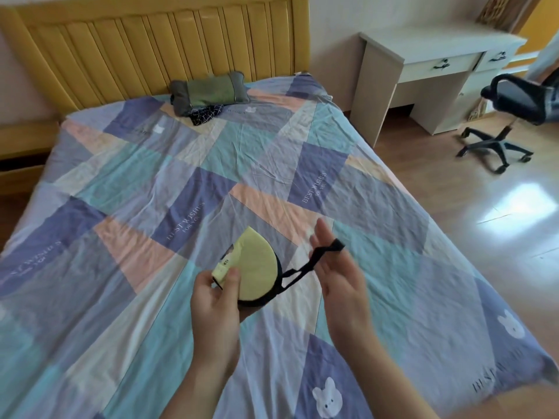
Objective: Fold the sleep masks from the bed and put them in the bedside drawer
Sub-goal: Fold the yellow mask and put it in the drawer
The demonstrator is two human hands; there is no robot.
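Observation:
A yellow sleep mask (257,267) with a black edge is folded in half and held above the bed. My left hand (216,300) pinches its folded end between thumb and fingers. Its black elastic strap (314,258) stretches to the right, looped over the fingers of my right hand (335,267), whose palm faces inward. The patchwork bed cover (211,182) lies under both hands. At the far left, a yellow bedside cabinet (21,158) shows a dark gap where a drawer stands slightly open.
A grey-green pillow (208,93) with a dark checked cloth (205,114) under it lies by the yellow headboard (157,46). A white desk (429,74) and a black office chair (514,116) stand to the right on the wood floor.

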